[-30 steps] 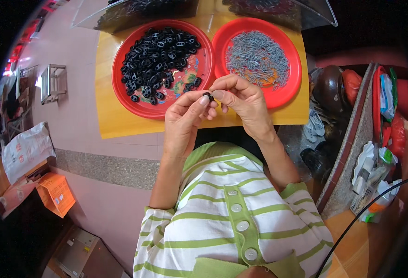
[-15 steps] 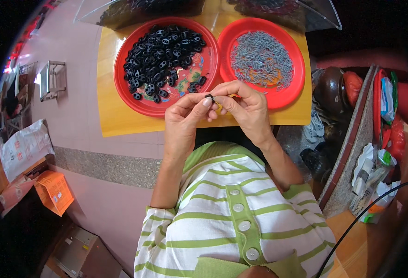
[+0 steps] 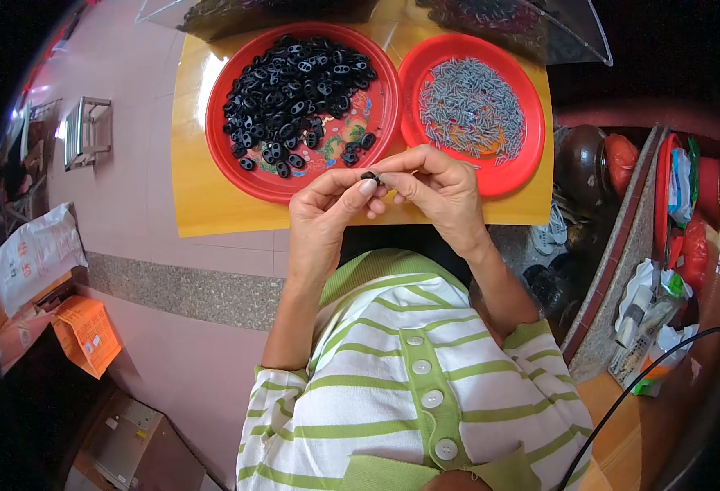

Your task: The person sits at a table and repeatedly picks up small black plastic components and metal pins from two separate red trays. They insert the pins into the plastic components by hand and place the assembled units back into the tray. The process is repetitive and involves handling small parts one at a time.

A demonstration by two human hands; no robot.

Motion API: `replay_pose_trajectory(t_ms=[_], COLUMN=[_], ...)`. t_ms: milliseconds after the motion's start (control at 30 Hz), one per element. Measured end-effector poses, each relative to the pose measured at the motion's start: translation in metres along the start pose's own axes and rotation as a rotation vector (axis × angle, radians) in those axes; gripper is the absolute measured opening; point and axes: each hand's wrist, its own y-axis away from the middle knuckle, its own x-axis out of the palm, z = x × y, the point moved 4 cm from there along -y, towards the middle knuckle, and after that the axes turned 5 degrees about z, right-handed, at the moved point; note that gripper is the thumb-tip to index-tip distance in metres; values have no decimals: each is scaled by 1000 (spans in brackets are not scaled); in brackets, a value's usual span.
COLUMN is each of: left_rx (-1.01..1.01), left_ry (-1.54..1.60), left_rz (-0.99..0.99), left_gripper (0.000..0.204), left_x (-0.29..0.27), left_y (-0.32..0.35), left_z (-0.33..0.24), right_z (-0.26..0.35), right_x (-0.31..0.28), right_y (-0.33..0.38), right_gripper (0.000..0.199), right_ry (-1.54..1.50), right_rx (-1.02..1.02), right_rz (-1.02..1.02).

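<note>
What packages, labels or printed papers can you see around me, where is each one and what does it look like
White sack: on the floor far left, crumpled, with red print.
Orange paper: lower left beside a box, a flat sheet with dark print.
Cardboard box: bottom left, brown with a small white label.
Packets: far right, upright, red, green and white.

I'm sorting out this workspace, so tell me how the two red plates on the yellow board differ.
The left red plate looks larger and holds chunky black oval pieces, with part of its patterned floor bare. The right red plate looks smaller and holds thin grey pins spread across its middle. The right hand overlaps the right plate's near rim, while the left hand sits below the left plate. Both are round, red and rest on the yellow board.
</note>
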Motion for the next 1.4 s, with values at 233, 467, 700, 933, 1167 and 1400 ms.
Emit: replay_pose_trajectory(t_ms=[233,467,700,933,1167,1400], left_rx=[-30,68,206,227,237,232], left_ry=[-10,-136,-300,-305,-295,-287], left_rz=[-7,-67,-156,-150,-149,-161], left_gripper=[11,11,12,11,11,12], left_x=[-12,-16,-27,-31,-30,-32], left_y=[4,3,-9,-11,-12,-11], left_z=[3,-10,-21,-15,-14,-16], right_z=[-4,28,24,21,19,15], right_x=[11,-9,4,14,7,17], right_y=[2,-46,-78,-85,-89,-102], right_gripper=[8,13,16,13,17,18], right_ry=[-40,590,1253,1408,1268,1349], right_rx=[19,-110,-287,-365,-259,-272], right_rz=[28,254,441,498,588,711])
